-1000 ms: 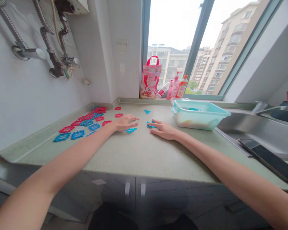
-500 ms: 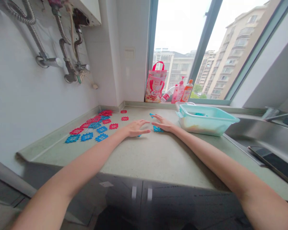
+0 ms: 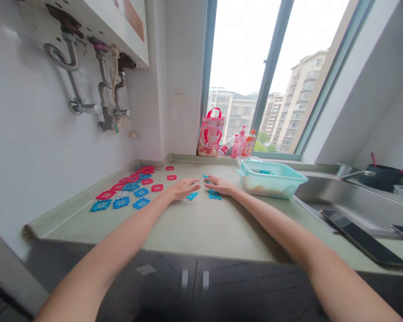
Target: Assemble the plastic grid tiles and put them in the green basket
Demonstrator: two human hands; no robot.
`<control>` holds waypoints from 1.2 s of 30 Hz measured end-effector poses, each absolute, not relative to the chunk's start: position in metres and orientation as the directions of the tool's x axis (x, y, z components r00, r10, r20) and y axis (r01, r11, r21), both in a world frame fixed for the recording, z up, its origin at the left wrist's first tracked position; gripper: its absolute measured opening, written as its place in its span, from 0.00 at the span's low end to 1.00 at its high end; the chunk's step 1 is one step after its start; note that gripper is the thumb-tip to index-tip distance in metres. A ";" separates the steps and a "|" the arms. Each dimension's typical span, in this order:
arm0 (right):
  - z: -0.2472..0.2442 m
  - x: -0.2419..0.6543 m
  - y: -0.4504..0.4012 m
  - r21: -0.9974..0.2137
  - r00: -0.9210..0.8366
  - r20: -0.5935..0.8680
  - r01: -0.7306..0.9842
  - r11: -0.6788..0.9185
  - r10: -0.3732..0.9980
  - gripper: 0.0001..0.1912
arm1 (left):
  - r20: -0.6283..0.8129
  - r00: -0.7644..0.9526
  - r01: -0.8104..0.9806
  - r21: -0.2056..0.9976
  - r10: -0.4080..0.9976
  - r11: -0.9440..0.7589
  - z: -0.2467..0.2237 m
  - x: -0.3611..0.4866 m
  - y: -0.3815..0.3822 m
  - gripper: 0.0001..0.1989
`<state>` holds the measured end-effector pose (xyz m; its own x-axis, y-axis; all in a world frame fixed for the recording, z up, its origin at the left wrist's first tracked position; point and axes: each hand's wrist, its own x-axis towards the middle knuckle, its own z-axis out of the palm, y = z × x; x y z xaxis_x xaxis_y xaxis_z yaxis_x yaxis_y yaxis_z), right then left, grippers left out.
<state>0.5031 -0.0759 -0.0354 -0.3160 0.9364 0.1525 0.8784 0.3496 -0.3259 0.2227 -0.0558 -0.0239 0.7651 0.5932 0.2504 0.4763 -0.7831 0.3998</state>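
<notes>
Near the middle of the pale green countertop [image 3: 195, 232], two bare hands face each other across a small gap; take that gap as the hub of a clock, with twelve straight ahead. The left hand [image 3: 184, 188] is open, fingers stretched toward three o'clock, with nothing visible in its grasp. Just beside it, at its four o'clock, lies a blue notched plastic triangle [image 3: 192, 196]. The right hand [image 3: 220, 185] is partly open, fingers reaching toward nine; its fingertips overlap a small blue piece [image 3: 206, 177] at its ten o'clock, and whether they grip it cannot be told. Another blue notched piece [image 3: 215, 194] lies at that hand's seven o'clock, partly covered.

At nine from the hub spreads a cluster of interlocking plastic tiles, red [image 3: 133, 178] and blue [image 3: 141, 192], some overlapping. Three red tiles [image 3: 157, 188] sit apart from one another, between the cluster and the left hand.

At three stands a turquoise plastic container [image 3: 265, 188] with blue pieces visible inside. Beyond it, also at three, is a stainless-steel sink [image 3: 349, 199]; a black smartphone [image 3: 362, 237] rests over its near edge, toward four. At twelve, by the window, stands a red-handled bag [image 3: 211, 137]; a pink pump bottle [image 3: 241, 145] stands near one.
</notes>
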 end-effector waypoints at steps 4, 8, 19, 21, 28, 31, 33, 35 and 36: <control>-0.036 0.512 -0.122 -0.364 -0.440 0.195 0.798 0.481 0.877 0.37 | 0.195 0.812 0.467 0.350 0.551 -0.812 -0.013 0.204 -0.056 0.37; -0.034 0.517 -0.157 -0.431 -0.502 0.260 0.703 0.565 0.824 0.35 | 0.151 0.799 0.503 0.364 0.583 -0.784 0.005 0.193 -0.060 0.34; -0.028 0.535 -0.167 -0.670 -0.414 0.306 0.546 0.503 0.857 0.35 | 0.213 0.802 0.459 0.377 0.558 -0.804 -0.004 0.208 -0.060 0.18; -0.031 0.538 -0.164 -0.651 -0.365 0.315 0.589 0.479 0.876 0.35 | 0.240 0.808 0.432 0.379 0.538 -0.818 -0.008 0.212 -0.060 0.19; -0.026 0.538 -0.168 -0.506 -0.406 0.311 0.694 0.511 0.859 0.26 | 0.339 0.791 0.428 0.290 0.510 -0.856 -0.012 0.221 -0.065 0.23; -0.016 0.539 -0.175 -0.467 -0.386 0.325 0.729 0.501 0.863 0.23 | 0.415 0.827 0.307 0.233 0.380 -0.923 -0.005 0.226 -0.078 0.21; -0.010 0.541 -0.180 -0.427 -0.392 0.330 0.749 0.506 0.859 0.22 | 0.438 0.864 0.192 0.170 0.248 -0.967 -0.001 0.235 -0.093 0.19; -0.006 0.543 -0.184 -0.386 -0.412 0.320 0.766 0.514 0.853 0.21 | 0.409 0.904 0.077 0.125 0.122 -0.989 0.000 0.246 -0.109 0.20; -0.005 0.544 -0.185 -0.369 -0.426 0.304 0.772 0.518 0.852 0.20 | 0.384 0.921 0.031 0.116 0.073 -0.993 0.000 0.252 -0.116 0.20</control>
